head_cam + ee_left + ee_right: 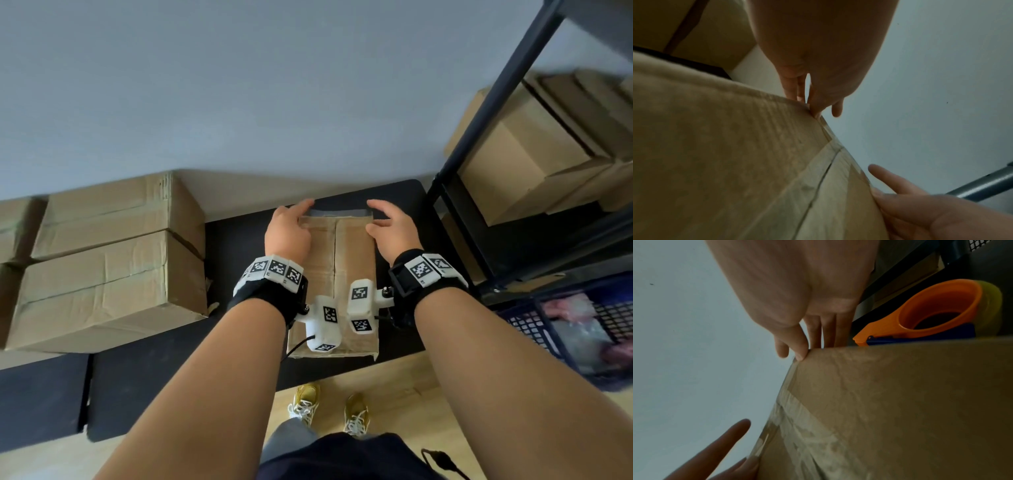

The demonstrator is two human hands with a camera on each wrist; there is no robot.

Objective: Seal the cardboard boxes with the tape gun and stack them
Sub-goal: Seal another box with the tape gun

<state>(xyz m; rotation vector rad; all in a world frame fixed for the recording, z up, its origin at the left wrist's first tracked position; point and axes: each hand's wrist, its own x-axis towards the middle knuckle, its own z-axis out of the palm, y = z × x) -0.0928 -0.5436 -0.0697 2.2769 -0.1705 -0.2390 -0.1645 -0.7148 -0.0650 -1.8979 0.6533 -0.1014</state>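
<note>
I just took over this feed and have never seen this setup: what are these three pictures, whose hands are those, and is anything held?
No robot: a person wears cameras on the head and both wrists. The head view looks down at the left hand and right hand, which touch the far corners of a small cardboard box on a dark bench, where clear tape crosses its far edge. Neither hand grips anything. The right wrist view shows the orange tape gun lying behind the box. Larger stacked boxes sit to the left.

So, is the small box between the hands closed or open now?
Closed. The flaps of the box lie flat, meeting at the middle seam, and clear tape covers its far edge.
</note>
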